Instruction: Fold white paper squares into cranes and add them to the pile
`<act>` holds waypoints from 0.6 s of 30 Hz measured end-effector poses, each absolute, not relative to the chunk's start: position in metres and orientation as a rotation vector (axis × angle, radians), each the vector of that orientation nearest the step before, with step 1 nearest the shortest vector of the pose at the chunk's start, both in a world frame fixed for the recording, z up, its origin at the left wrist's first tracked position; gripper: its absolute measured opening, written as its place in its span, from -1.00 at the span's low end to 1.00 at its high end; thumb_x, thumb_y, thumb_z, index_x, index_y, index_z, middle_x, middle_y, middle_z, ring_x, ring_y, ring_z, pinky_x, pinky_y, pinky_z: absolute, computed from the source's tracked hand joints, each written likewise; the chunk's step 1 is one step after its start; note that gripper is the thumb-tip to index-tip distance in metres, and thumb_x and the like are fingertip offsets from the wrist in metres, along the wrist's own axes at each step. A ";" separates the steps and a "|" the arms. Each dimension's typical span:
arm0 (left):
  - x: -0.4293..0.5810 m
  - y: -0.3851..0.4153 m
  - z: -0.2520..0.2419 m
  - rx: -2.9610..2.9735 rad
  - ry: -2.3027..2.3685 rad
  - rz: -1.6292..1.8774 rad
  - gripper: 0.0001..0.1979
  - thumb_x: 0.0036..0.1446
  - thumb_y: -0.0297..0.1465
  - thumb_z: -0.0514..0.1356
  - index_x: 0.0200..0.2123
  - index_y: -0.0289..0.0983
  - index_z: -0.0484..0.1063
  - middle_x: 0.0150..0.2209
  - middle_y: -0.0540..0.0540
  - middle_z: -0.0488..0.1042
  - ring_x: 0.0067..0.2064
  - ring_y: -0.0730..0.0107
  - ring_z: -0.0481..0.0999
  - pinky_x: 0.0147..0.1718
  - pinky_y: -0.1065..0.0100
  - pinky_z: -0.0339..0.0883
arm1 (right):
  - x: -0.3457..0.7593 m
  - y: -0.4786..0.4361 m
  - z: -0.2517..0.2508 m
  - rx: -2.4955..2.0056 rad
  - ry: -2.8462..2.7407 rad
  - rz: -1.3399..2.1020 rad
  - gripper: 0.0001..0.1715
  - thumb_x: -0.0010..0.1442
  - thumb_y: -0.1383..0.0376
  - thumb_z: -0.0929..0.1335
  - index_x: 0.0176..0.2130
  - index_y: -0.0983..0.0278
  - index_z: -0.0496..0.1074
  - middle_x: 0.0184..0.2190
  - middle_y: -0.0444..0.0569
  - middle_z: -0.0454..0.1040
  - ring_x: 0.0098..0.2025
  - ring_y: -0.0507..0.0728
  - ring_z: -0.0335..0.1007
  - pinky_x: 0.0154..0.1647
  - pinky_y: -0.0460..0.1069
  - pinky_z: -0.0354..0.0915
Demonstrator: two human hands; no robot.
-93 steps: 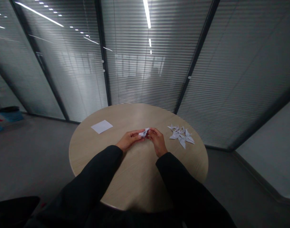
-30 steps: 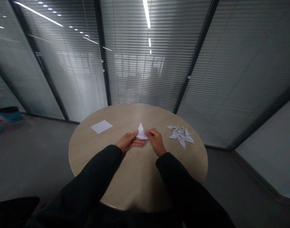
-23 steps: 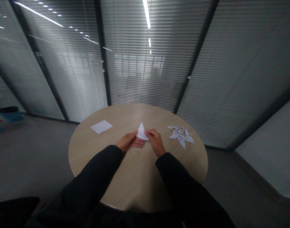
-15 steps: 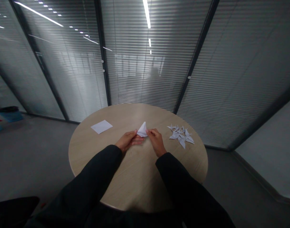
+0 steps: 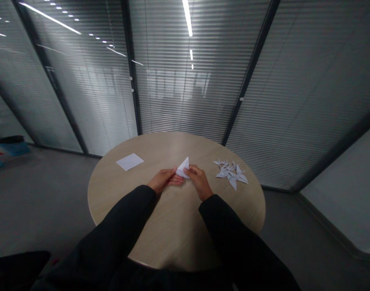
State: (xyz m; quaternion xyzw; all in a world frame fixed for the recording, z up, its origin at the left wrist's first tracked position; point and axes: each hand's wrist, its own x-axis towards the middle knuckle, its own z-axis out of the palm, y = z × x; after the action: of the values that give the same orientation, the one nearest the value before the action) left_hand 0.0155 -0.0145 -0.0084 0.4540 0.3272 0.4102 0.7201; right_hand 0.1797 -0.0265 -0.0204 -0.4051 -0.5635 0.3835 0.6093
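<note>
1. Folded white paper triangle (image 5: 182, 168): single piece, apex pointing up and away, pinched between both hands over the middle of the desk, not resting on the wood as far as visible.
2. Left hand (image 5: 164, 180): grasping; fingers extended and closed together, tips against the triangle's lower left side.
3. Right hand (image 5: 198, 181): grasping; fingertips (image 5: 190, 169) pressed on the triangle's right side, wrist angled inward.
4. Desk (image 5: 173, 238): round, pale wood grain, forearms reaching over its near edge.
5. Flat white paper sheet (image 5: 129, 161): rectangular, unfolded, lying on the far left of the desk, well apart from the left hand.
6. Folded paper cranes (image 5: 230, 173): white, several, overlapping in a loose heap on the right of the desk, near the right hand but not touching it.
7. Black sleeves (image 5: 121, 218): both forearms covered to the wrists.
8. Glass partition with slatted blinds (image 5: 185, 101): behind the desk, grey carpet floor (image 5: 45, 194) below.
</note>
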 end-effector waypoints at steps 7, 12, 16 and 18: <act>0.015 -0.014 -0.008 1.035 0.747 0.940 -0.70 0.07 -0.26 0.31 -0.40 -0.46 0.52 -0.45 -0.22 0.57 -0.41 0.39 0.57 -0.26 0.36 0.48 | 0.178 -0.030 -0.017 -0.918 -1.289 0.897 -0.73 -0.02 0.10 0.44 -0.46 0.26 0.48 -0.34 -0.08 0.39 -0.25 0.10 0.32 -0.17 -0.01 0.23; 0.015 -0.005 -0.015 1.098 0.767 1.056 -0.66 -0.12 -0.23 0.41 -0.40 -0.40 0.52 -0.44 -0.14 0.55 -0.39 0.41 0.53 -0.22 0.33 0.44 | 0.179 -0.030 -0.017 -0.963 -1.292 0.871 -0.73 0.00 0.10 0.42 -0.44 0.26 0.47 -0.36 -0.09 0.39 -0.27 0.11 0.30 -0.20 -0.02 0.22; 0.013 0.001 -0.020 1.224 0.834 1.157 -0.55 -0.14 -0.17 0.40 -0.25 -0.39 0.52 -0.36 -0.16 0.54 -0.31 0.33 0.52 -0.20 0.26 0.40 | 0.180 -0.031 -0.016 -0.972 -1.273 0.897 -0.70 0.01 0.07 0.41 -0.40 0.25 0.45 -0.39 -0.11 0.41 -0.31 0.10 0.28 -0.27 -0.03 0.20; 0.011 0.002 -0.021 1.312 0.887 1.248 -0.50 -0.09 -0.12 0.35 -0.14 -0.34 0.49 -0.23 -0.20 0.53 -0.17 0.25 0.50 -0.17 0.24 0.37 | 0.180 -0.032 -0.014 -0.958 -1.261 0.940 -0.68 0.02 0.05 0.41 -0.43 0.25 0.41 -0.46 -0.15 0.38 -0.37 0.08 0.26 -0.32 -0.04 0.18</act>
State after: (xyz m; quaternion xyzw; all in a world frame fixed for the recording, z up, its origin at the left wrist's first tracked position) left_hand 0.0113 0.0021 -0.0209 0.5504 0.3721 0.5234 0.5336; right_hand 0.1804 -0.0321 -0.0144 -0.4142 -0.5451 0.4061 0.6053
